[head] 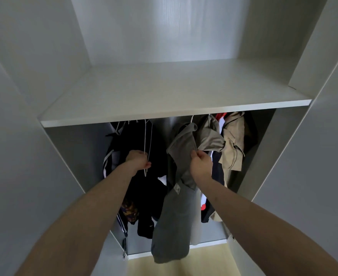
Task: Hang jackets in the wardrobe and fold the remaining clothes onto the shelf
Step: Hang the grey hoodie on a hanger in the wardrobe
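Grey cotton jacket (179,196) is hanging in the middle of the white wardrobe's lower compartment, on a thin white hanger whose hook goes up behind the shelf edge, and it droops all the way down past the wardrobe floor lip toward the pale wood floor (184,263). The right hand (201,164) is pinching the jacket's fabric up near the collar/shoulder area, fingers closed on the cloth. The left hand (138,160) is clenched around a bare thin white wire hanger (146,148) that hangs to the left of the grey jacket, in front of a bunch of dark navy and black clothes (144,196), one with white stripes down the side. Off to the right of the grey jacket there's an olive-grey garment (211,140) right beside it, then a beige khaki jacket (234,144) with a zip pocket, and something red, white and navy peeking out between and below them. Above all this sits the flat white wardrobe shelf (174,92), nothing folded on it from what shows. Can't see the rail itself, the shelf edge hides it.
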Tool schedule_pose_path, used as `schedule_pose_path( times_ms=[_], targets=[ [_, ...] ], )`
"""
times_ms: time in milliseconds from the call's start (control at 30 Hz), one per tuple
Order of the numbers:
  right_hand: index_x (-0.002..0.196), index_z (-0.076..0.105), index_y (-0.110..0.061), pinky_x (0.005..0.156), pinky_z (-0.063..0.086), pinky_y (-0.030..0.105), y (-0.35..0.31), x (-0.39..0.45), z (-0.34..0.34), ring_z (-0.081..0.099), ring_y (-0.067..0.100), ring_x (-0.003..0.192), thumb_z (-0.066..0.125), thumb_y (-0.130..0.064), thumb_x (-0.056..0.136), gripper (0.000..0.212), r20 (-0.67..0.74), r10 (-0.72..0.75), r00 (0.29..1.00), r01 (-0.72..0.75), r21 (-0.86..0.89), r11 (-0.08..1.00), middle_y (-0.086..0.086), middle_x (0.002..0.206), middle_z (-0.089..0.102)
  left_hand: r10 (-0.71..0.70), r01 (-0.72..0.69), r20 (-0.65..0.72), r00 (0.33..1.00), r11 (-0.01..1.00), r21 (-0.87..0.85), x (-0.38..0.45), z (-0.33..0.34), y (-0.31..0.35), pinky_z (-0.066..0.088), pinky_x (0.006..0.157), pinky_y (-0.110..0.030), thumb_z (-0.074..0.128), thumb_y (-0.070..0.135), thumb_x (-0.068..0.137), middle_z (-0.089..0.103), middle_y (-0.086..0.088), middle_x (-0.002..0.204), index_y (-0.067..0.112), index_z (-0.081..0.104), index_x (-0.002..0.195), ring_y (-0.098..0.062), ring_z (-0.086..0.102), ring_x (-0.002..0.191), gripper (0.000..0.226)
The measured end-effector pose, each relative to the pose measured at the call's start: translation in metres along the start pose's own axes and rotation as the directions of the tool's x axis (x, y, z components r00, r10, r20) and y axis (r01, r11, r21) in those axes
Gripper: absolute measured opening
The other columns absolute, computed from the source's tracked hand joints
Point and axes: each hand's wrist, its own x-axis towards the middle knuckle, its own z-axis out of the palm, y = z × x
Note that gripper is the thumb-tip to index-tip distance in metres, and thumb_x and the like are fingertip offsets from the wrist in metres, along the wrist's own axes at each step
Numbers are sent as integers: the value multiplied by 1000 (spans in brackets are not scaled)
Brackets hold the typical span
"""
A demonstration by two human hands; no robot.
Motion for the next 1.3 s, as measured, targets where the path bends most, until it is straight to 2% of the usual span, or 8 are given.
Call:
schedule_pose_path(
  times_ms=[167, 267, 367, 533, 667, 867, 1033, 1300],
  targets=[
    [63, 41, -15, 42, 31, 14, 4, 49, -3, 38, 3, 42, 52, -18, 101, 39, -16, -69, 998, 67, -61, 996, -1, 57, 40, 10, -9, 35, 999, 1000, -14, 4, 17, 1, 57, 85, -39, 45, -6, 104, 57, -28, 134, -3, 58, 133, -36, 64, 100, 32],
    [62, 40, -22, 44, 29, 19, 7, 75, -5, 39, 4, 44, 52, -20, 101, 41, -15, -93, 996, 91, -83, 992, -5, 55, 41, 25, -24, 40, 999, 999, -31, 6, 27, 2, 60, 67, -31, 46, -6, 103, 60, -29, 129, -4, 58, 131, -28, 64, 83, 31],
    [63, 40, -24, 51, 30, 29, 9, 96, -8, 41, 10, 52, 51, -22, 102, 40, 9, -134, 991, 135, -127, 983, -4, 57, 43, 41, -39, 37, 998, 998, -53, 7, 38, 3, 59, 52, -23, 50, -4, 102, 63, -26, 113, -2, 60, 126, -23, 63, 73, 27],
    [63, 39, -18, 52, 29, 29, 13, 120, -4, 40, 14, 54, 48, -29, 104, 43, 62, -171, 983, 178, -145, 973, 0, 58, 45, 57, -52, 39, 998, 991, -121, 3, 52, 3, 57, 63, -36, 50, -3, 102, 61, -16, 84, 2, 60, 114, -26, 58, 65, 17],
    [62, 39, -20, 54, 28, 30, 12, 136, -2, 42, 15, 55, 48, -28, 105, 45, 41, -188, 981, 192, -163, 968, 1, 58, 45, 43, -38, 23, 999, 982, -184, 0, 55, 6, 50, 41, -20, 47, -7, 102, 53, -13, 70, 7, 58, 91, -22, 52, 53, 20],
    [79, 56, -5, 54, 32, 28, 11, 143, 0, 48, 12, 58, 47, -30, 106, 38, 15, -193, 981, 193, -157, 969, 5, 62, 52, 95, -96, -18, 995, 989, -114, 0, 60, 4, 54, 45, -23, 51, -4, 100, 57, -12, 71, 6, 60, 106, -22, 57, 56, 15],
    [89, 58, -6, 63, 37, 33, 13, 141, 10, 55, 24, 69, 41, -29, 106, 33, 74, -135, 988, 146, -175, 974, 7, 74, 59, 107, -109, -18, 994, 989, -103, 1, 60, 5, 52, 44, -23, 50, -5, 101, 56, -10, 68, 4, 59, 110, -20, 56, 54, 16],
    [96, 57, -9, 69, 42, 35, 21, 141, -2, 58, 36, 84, 44, -20, 99, 18, 262, -24, 965, 141, -437, 888, 13, 90, 61, 169, -171, -34, 985, 982, -77, 0, 69, 14, 52, 47, -22, 50, -2, 100, 60, -6, 71, 10, 64, 103, -15, 58, 55, 18]
  ],
)
